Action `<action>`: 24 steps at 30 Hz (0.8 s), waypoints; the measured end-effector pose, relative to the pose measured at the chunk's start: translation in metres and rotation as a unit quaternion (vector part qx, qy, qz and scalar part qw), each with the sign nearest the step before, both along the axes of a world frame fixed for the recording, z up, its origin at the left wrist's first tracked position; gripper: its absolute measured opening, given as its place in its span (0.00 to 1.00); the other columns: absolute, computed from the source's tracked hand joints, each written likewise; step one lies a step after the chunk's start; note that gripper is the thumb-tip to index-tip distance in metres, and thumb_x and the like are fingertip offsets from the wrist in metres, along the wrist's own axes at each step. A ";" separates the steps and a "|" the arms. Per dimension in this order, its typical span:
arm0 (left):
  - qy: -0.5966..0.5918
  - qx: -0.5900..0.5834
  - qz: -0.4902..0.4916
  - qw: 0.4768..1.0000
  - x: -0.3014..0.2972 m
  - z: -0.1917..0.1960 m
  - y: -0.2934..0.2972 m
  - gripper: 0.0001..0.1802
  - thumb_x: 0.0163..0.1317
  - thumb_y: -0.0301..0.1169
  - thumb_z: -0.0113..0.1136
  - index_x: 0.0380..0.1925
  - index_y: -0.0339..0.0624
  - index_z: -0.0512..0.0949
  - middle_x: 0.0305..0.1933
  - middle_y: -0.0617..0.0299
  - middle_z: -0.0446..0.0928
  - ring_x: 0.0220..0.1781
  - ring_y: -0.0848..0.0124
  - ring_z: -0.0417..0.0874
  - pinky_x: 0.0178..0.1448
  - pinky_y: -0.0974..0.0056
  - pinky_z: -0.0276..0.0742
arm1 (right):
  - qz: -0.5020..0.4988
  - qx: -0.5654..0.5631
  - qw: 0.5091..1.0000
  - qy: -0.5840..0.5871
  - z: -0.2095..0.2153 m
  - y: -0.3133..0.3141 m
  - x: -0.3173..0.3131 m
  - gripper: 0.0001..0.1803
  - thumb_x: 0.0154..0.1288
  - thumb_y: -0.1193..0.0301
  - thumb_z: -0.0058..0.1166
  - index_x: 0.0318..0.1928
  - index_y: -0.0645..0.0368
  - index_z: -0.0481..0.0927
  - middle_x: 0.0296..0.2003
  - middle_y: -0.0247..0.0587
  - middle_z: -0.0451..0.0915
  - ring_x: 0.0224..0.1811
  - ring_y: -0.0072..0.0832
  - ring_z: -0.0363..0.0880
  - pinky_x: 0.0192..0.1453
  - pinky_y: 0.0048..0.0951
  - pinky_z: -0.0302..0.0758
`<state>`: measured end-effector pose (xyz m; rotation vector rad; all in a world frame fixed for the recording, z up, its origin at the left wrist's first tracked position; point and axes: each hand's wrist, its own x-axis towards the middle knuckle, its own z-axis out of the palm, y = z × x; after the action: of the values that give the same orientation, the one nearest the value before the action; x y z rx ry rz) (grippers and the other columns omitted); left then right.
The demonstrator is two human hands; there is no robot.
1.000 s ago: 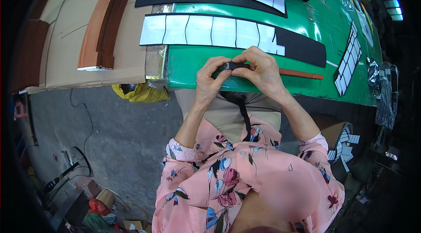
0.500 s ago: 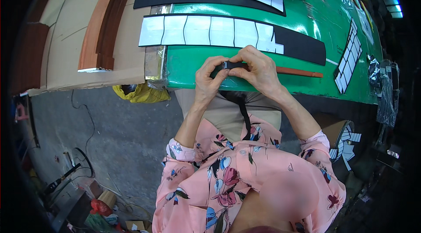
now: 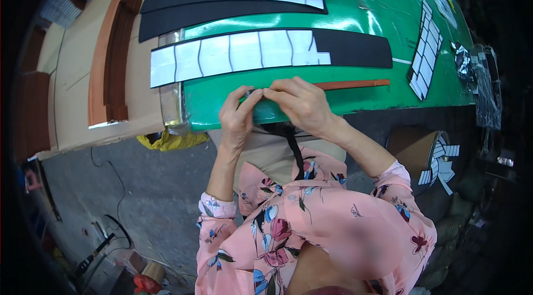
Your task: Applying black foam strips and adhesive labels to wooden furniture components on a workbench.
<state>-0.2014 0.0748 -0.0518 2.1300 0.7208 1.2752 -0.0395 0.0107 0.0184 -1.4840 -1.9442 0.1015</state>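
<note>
Directly at the near edge of the green counter (image 3: 388,11), a small dark piece (image 3: 256,94), mostly hidden, is pinched between both hands. Left hand (image 3: 237,117) and right hand (image 3: 300,103) meet, fingers (image 3: 277,92) narrowed around it. Just beyond lies a long black strip with white paper segments (image 3: 244,53). Pinched so slightly, the piece could probably slip and drop off the edge.

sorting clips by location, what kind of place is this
Probably a small workshop or factory bench for cutting and sticking strip material. A green worktable holds long black strips partly covered with white patches, brown strips are stacked on cardboard, and cables lie on the bare concrete floor.
</note>
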 end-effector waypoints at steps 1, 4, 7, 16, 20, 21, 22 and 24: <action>-0.003 0.016 0.007 1.000 0.002 0.003 0.002 0.24 0.43 0.15 0.58 0.43 0.47 0.79 0.40 0.52 0.76 0.37 0.57 0.80 0.38 0.61 0.77 | 0.008 -0.008 1.000 0.015 0.007 0.000 0.002 0.15 0.50 0.80 0.57 0.41 0.57 0.81 0.38 0.40 0.77 0.32 0.36 0.74 0.34 0.30 0.73; -0.011 0.054 0.010 0.998 0.008 0.009 0.005 0.24 0.43 0.15 0.58 0.43 0.47 0.79 0.39 0.51 0.76 0.34 0.57 0.80 0.34 0.61 0.76 | 0.031 -0.054 0.996 0.064 0.014 0.001 0.014 0.14 0.54 0.80 0.55 0.43 0.59 0.80 0.40 0.39 0.77 0.35 0.34 0.76 0.37 0.28 0.74; 0.045 0.097 0.024 0.994 0.008 0.009 0.004 0.25 0.44 0.14 0.59 0.45 0.46 0.75 0.39 0.51 0.76 0.34 0.57 0.79 0.33 0.61 0.76 | 0.104 -0.166 0.950 0.243 0.023 0.009 0.035 0.13 0.58 0.78 0.52 0.45 0.61 0.79 0.39 0.39 0.79 0.37 0.30 0.78 0.39 0.25 0.74; 0.023 0.047 0.007 0.999 0.006 0.007 -0.001 0.25 0.48 0.16 0.61 0.48 0.39 0.68 0.40 0.47 0.75 0.38 0.52 0.78 0.39 0.57 0.76 | -0.070 -0.111 0.989 0.064 0.019 0.096 0.143 0.10 0.58 0.73 0.54 0.39 0.63 0.81 0.34 0.47 0.80 0.36 0.40 0.80 0.42 0.34 0.75; -0.042 -0.116 0.021 0.992 0.017 -0.013 -0.013 0.30 0.54 0.20 0.60 0.57 0.37 0.61 0.41 0.47 0.76 0.39 0.54 0.79 0.43 0.57 0.75 | -0.057 -0.063 0.995 -0.052 -0.014 0.159 0.167 0.10 0.55 0.74 0.56 0.39 0.61 0.81 0.36 0.47 0.79 0.40 0.42 0.78 0.45 0.38 0.74; -0.011 -0.050 0.022 0.998 0.018 -0.023 -0.009 0.32 0.55 0.22 0.59 0.59 0.36 0.58 0.41 0.47 0.76 0.39 0.55 0.79 0.43 0.57 0.75 | -0.054 -0.068 0.994 -0.061 -0.018 0.172 0.169 0.09 0.54 0.75 0.56 0.37 0.61 0.80 0.36 0.47 0.79 0.39 0.44 0.78 0.44 0.39 0.75; 0.006 -0.043 0.029 0.999 0.018 -0.023 -0.009 0.31 0.54 0.22 0.59 0.58 0.36 0.59 0.40 0.47 0.76 0.38 0.54 0.79 0.43 0.56 0.75 | -0.051 -0.064 0.995 -0.060 -0.024 0.183 0.169 0.09 0.54 0.75 0.56 0.37 0.61 0.80 0.36 0.47 0.79 0.39 0.44 0.78 0.44 0.39 0.75; 0.014 -0.039 0.026 0.999 0.022 -0.021 -0.004 0.32 0.53 0.22 0.60 0.58 0.35 0.59 0.40 0.48 0.76 0.38 0.53 0.79 0.43 0.56 0.74 | -0.072 -0.055 0.990 -0.108 -0.031 0.207 0.172 0.08 0.53 0.75 0.57 0.35 0.62 0.80 0.34 0.47 0.78 0.39 0.46 0.78 0.42 0.41 0.75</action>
<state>-0.1795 0.0707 -0.0728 2.0830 0.8286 1.2264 0.1330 0.2174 -0.0126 -1.7652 -2.0201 -0.0183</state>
